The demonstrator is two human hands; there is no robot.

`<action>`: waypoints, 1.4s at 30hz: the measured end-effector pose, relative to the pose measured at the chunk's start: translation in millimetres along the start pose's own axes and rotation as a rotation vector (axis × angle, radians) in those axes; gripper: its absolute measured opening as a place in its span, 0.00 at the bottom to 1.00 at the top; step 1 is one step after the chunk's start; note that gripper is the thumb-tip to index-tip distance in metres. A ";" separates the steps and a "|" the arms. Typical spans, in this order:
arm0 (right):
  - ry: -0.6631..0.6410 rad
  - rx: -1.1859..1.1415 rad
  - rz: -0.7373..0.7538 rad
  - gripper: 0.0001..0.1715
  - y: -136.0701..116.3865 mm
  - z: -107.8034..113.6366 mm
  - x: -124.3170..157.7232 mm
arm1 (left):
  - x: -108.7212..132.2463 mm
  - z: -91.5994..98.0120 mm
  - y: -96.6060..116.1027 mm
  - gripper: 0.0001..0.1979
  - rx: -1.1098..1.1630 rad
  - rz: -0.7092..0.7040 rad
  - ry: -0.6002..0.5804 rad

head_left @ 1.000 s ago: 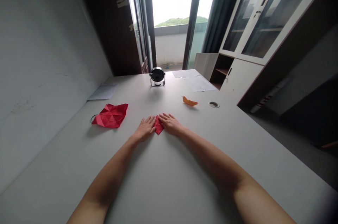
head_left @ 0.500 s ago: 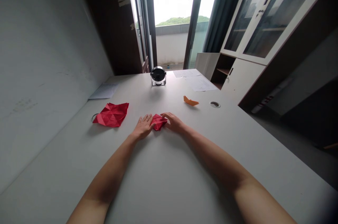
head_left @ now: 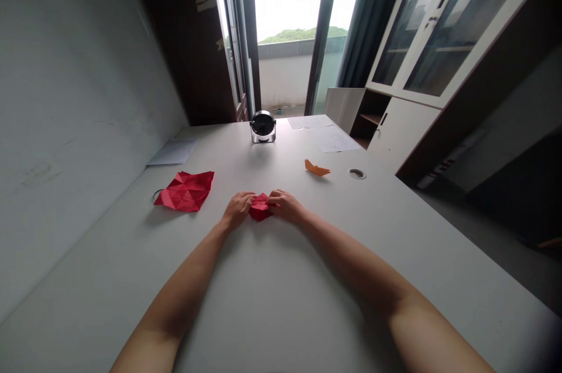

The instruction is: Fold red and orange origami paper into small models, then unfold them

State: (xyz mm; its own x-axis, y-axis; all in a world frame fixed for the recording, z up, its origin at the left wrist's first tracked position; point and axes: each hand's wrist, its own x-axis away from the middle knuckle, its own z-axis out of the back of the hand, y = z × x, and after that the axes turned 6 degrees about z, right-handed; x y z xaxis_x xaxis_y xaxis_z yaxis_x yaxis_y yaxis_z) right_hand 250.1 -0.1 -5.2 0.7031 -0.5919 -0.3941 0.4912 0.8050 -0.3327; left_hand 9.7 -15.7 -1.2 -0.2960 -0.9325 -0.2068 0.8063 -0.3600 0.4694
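Observation:
A small folded piece of red paper (head_left: 260, 209) lies on the white table between my two hands. My left hand (head_left: 238, 209) has its fingers curled in on the paper's left edge. On the opposite side, my right hand (head_left: 284, 205) pinches the right edge, its fingertips partly covering the paper. Crease lines and a raised flap show across the paper's middle.
A larger creased red paper sheet (head_left: 187, 191) lies to the left. An orange paper boat (head_left: 317, 168) sits right of centre, near a round cable hole (head_left: 357, 174). A round black and silver device (head_left: 263, 126) stands at the back, with printed sheets (head_left: 333, 139) to its right.
My left fingers, flat and spread before, have curled onto the paper's left edge. My right fingers have closed on the right edge. The paper's near part now shows a different shape.

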 end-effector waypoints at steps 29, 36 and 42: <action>0.005 0.318 -0.339 0.14 -9.1 -5.5 -4.3 | 6.0 -8.5 10.8 0.26 -0.081 0.042 0.006; -0.007 0.345 -0.286 0.14 -12.9 -7.5 -4.4 | 3.2 -14.5 7.4 0.23 -0.174 -0.037 -0.031; -0.016 0.325 -0.314 0.16 -17.0 -3.4 -4.2 | 3.0 -12.3 7.3 0.30 -0.122 -0.100 -0.026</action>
State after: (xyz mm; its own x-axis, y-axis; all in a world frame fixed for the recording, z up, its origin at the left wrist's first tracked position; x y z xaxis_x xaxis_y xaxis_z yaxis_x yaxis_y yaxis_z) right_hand 237.1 -11.5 -0.9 0.5007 -0.8108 -0.3032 0.8162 0.5588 -0.1466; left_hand 21.0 -20.8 -9.0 -0.3899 -0.8932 -0.2238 0.8280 -0.4465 0.3393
